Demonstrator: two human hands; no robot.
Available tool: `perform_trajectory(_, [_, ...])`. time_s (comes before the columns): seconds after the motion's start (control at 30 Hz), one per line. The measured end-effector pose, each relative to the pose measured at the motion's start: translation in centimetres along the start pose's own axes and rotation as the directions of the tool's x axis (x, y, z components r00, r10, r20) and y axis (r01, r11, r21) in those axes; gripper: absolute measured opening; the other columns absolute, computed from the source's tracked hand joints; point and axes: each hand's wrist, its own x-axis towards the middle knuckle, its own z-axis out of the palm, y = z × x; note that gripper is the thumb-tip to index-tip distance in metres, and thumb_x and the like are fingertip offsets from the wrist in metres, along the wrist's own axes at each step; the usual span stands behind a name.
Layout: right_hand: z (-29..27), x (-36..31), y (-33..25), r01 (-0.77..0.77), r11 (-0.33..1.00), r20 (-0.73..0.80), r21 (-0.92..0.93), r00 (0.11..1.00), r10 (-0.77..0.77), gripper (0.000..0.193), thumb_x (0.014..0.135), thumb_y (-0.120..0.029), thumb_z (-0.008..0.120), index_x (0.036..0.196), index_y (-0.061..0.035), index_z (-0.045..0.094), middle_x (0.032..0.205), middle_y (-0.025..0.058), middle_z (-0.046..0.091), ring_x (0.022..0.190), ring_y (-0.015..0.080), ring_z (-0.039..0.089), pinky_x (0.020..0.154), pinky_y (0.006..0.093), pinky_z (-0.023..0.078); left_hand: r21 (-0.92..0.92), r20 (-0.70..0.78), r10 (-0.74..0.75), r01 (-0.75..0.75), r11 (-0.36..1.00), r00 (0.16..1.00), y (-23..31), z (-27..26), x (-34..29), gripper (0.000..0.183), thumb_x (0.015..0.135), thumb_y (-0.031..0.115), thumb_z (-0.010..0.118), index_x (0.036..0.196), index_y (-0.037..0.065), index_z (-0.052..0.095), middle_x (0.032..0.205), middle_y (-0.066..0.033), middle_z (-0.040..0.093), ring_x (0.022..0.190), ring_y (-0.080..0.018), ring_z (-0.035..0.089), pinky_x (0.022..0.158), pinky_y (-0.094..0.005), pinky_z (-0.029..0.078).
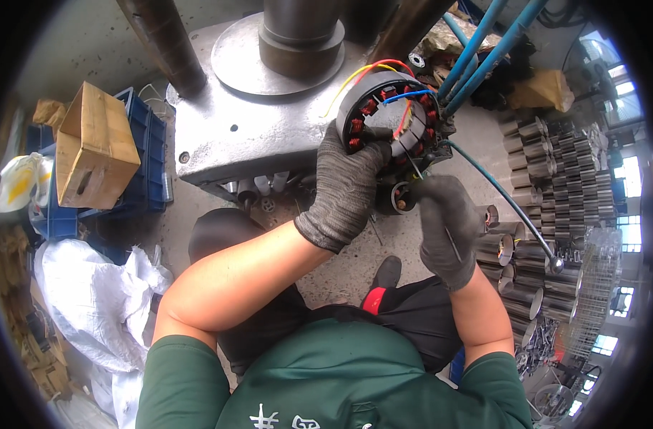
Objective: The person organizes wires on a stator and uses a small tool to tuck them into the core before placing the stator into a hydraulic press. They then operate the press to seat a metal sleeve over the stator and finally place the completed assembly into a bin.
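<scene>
My left hand (346, 182), in a grey knit glove, grips the lower left rim of a motor stator (354, 101). The stator is a ring with dark red copper windings inside. Yellow, red and blue lead wires (411, 94) come off it. Gloved as well, my right hand (448, 225) is closed around a thin metal rod (418, 166), just below and right of the stator. The rod's upper end points into the ring, and its other end shows past my palm. Whether the tip touches the windings I cannot tell.
Ahead stands a press with a metal bed (251, 139) and a round ram (301, 43). A green lever with a ball knob (554, 264) reaches right. Stacked metal cylinders (555, 171) fill the right side. A cardboard box (97, 150), blue crates (149, 164) and a white sack (90, 293) lie left.
</scene>
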Motion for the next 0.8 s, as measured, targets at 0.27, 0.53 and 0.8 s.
perform_trajectory(0.27, [-0.4, 0.2, 0.4, 0.026, 0.995, 0.034, -0.098, 0.999, -0.023, 0.017, 0.099, 0.003, 0.054, 0.112, 0.0047, 0.065, 0.098, 0.0165, 0.068, 0.084, 0.0261, 0.067, 0.077, 0.0359, 0.054, 0.053, 0.101, 0.089, -0.095, 0.994, 0.991, -0.7, 0.1, -0.2, 0.044, 0.088, -0.001, 0.068, 0.131, -0.001, 0.062, 0.117, -0.0101, 0.072, 0.104, -0.0183, 0.070, 0.091, -0.0332, 0.059])
perform_trajectory(0.53, [-1.2, -0.2, 0.0, 0.066, 0.992, 0.039, -0.106, 0.997, -0.062, 0.019, 0.096, 0.001, 0.056, 0.113, 0.0049, 0.065, 0.095, 0.0159, 0.067, 0.080, 0.0250, 0.065, 0.074, 0.0354, 0.053, -0.089, 0.111, -0.063, 0.073, 0.993, 0.992, 0.1, -0.1, 0.1, 0.047, 0.085, 0.008, 0.078, 0.128, -0.002, 0.065, 0.117, -0.0127, 0.072, 0.102, -0.0205, 0.071, 0.090, -0.0343, 0.060])
perform_trajectory(0.8, [-2.4, -0.3, -1.0, 0.071, 0.997, 0.057, -0.014, 0.996, -0.070, 0.022, 0.102, -0.009, 0.052, 0.114, 0.0026, 0.067, 0.096, 0.0130, 0.069, 0.081, 0.0218, 0.063, 0.075, 0.0337, 0.052, -0.015, -0.004, 0.089, -0.089, 0.996, 0.996, -0.7, -0.8, 0.3, 0.051, 0.087, -0.001, 0.066, 0.137, -0.002, 0.054, 0.120, -0.0161, 0.069, 0.107, -0.0256, 0.072, 0.093, -0.0391, 0.063])
